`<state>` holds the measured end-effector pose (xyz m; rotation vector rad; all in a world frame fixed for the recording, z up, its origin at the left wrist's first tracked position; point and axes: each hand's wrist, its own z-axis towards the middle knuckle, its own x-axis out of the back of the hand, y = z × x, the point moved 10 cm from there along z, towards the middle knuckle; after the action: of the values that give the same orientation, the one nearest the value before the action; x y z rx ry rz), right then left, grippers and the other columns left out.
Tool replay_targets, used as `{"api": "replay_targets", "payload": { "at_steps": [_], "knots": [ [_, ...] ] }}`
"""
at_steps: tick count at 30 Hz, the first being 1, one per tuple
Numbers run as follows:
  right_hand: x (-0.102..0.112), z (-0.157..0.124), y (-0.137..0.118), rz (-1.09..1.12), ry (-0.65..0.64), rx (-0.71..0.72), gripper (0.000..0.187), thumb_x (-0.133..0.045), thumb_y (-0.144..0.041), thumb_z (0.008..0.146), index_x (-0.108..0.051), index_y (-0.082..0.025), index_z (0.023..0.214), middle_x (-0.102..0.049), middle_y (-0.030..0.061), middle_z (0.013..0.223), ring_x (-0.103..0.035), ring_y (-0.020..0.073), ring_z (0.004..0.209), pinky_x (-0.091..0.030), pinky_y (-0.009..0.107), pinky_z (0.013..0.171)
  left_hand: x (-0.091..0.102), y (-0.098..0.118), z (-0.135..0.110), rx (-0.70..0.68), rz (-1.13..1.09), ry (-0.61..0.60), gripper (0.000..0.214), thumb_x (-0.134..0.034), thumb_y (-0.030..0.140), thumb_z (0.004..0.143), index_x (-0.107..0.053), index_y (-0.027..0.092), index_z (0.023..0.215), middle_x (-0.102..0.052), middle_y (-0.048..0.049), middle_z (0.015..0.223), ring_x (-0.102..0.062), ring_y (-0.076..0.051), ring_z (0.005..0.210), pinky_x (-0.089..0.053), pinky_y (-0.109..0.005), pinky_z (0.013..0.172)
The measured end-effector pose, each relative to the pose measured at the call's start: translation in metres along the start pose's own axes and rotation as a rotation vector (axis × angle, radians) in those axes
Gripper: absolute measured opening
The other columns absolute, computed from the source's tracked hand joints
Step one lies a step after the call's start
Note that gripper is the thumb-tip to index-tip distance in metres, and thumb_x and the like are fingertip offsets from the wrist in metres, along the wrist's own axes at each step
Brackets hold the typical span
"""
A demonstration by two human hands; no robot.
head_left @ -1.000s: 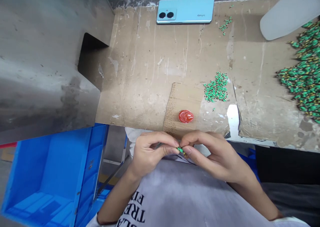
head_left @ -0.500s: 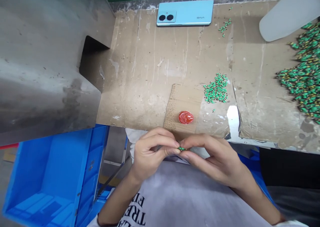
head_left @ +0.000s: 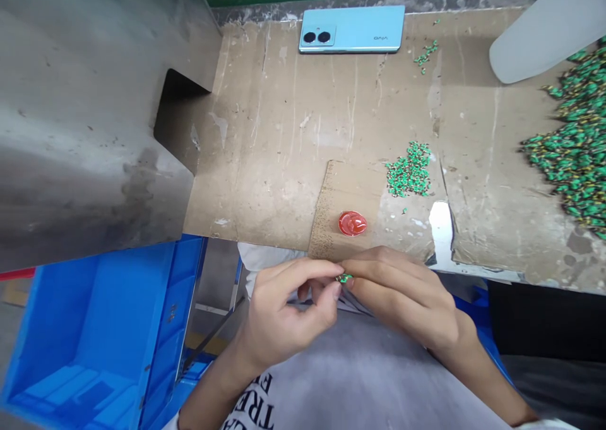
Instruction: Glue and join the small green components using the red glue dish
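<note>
A tiny green part point(head_left: 344, 278) with dark and yellowish bits at its ends sits between my fingertips, close to the table's front edge. My left hand point(head_left: 291, 307) has its thumb and index finger at the left end of the part. From the other side, my right hand point(head_left: 404, 294) pinches the right end between its fingers. Fingers partly cover the part, so its exact shape is hard to make out. Just beyond my hands, a small cup of red material point(head_left: 352, 223) rests on a cardboard piece point(head_left: 326, 218).
A small pile of similar green parts point(head_left: 409, 170) lies right of the cup. A large heap point(head_left: 575, 146) fills the right side, below a whitish container point(head_left: 534, 35). A light-blue phone point(head_left: 353, 31) lies at the back. Metal housing point(head_left: 95, 101) and a blue crate point(head_left: 108, 329) stand left.
My left thumb has drawn down and apart from its index finger. My right fingers have closed further over the green part, which remains in about the same place.
</note>
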<state>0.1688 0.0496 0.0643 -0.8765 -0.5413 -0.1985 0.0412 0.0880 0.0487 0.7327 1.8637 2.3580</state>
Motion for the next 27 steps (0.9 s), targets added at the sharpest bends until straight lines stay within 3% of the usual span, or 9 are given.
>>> {"api": "replay_targets", "payload": {
  "at_steps": [4, 7, 10, 15, 20, 27],
  "knots": [
    [0.0, 0.004, -0.005, -0.051, -0.025, 0.037, 0.017, -0.05, -0.008, 0.108, -0.066, -0.014, 0.107, -0.08, 0.0143, 0.102, -0.075, 0.0248, 0.09, -0.064, 0.038, 0.073, 0.0, 0.001, 0.001, -0.006, 0.058, -0.002, 0.021, -0.068, 0.003, 0.086, -0.075, 0.016, 0.102, -0.074, 0.0002, 0.072, -0.063, -0.01, 0.057, -0.051, -0.022, 0.053],
    [-0.001, 0.001, -0.002, -0.056, -0.025, 0.033, 0.016, -0.052, -0.007, 0.107, -0.066, -0.013, 0.111, -0.08, 0.015, 0.106, -0.075, 0.0254, 0.093, -0.065, 0.039, 0.074, 0.0, 0.007, 0.003, -0.069, 0.082, 0.012, 0.029, -0.066, 0.002, 0.088, -0.077, 0.017, 0.11, -0.074, -0.0005, 0.075, -0.063, -0.011, 0.059, -0.051, -0.022, 0.053],
    [-0.005, -0.004, 0.003, -0.041, -0.039, 0.016, 0.019, -0.052, -0.007, 0.106, -0.067, -0.015, 0.115, -0.079, 0.0139, 0.108, -0.076, 0.0256, 0.094, -0.065, 0.04, 0.075, 0.001, 0.009, 0.005, -0.079, 0.086, 0.031, 0.028, -0.066, 0.001, 0.087, -0.079, 0.018, 0.106, -0.075, -0.0015, 0.077, -0.065, -0.011, 0.061, -0.05, -0.021, 0.052],
    [-0.004, -0.01, 0.011, 0.015, 0.022, -0.047, 0.021, -0.063, -0.005, 0.1, -0.065, -0.016, 0.118, -0.079, 0.0122, 0.106, -0.075, 0.0246, 0.09, -0.064, 0.04, 0.077, 0.002, -0.005, 0.004, 0.08, 0.004, 0.014, 0.019, -0.07, 0.003, 0.084, -0.08, 0.016, 0.093, -0.077, -0.0028, 0.072, -0.067, -0.013, 0.058, -0.052, -0.022, 0.053],
    [-0.004, -0.005, 0.005, -0.019, 0.013, -0.008, 0.019, -0.053, -0.007, 0.104, -0.068, -0.018, 0.11, -0.078, 0.0112, 0.099, -0.073, 0.0236, 0.085, -0.062, 0.037, 0.068, -0.006, -0.032, 0.002, 0.293, -0.262, -0.032, 0.012, -0.071, 0.007, 0.08, -0.079, 0.015, 0.085, -0.075, -0.0034, 0.067, -0.065, -0.013, 0.051, -0.05, -0.021, 0.046],
    [-0.007, -0.005, 0.006, -0.035, 0.033, 0.004, 0.019, -0.05, -0.008, 0.107, -0.067, -0.018, 0.106, -0.078, 0.0109, 0.097, -0.073, 0.0232, 0.085, -0.062, 0.037, 0.068, -0.018, -0.05, 0.001, 0.367, -0.43, -0.007, 0.009, -0.071, 0.007, 0.071, -0.069, 0.016, 0.073, -0.067, -0.0002, 0.062, -0.064, -0.012, 0.05, -0.048, -0.018, 0.046]
  ]
}}
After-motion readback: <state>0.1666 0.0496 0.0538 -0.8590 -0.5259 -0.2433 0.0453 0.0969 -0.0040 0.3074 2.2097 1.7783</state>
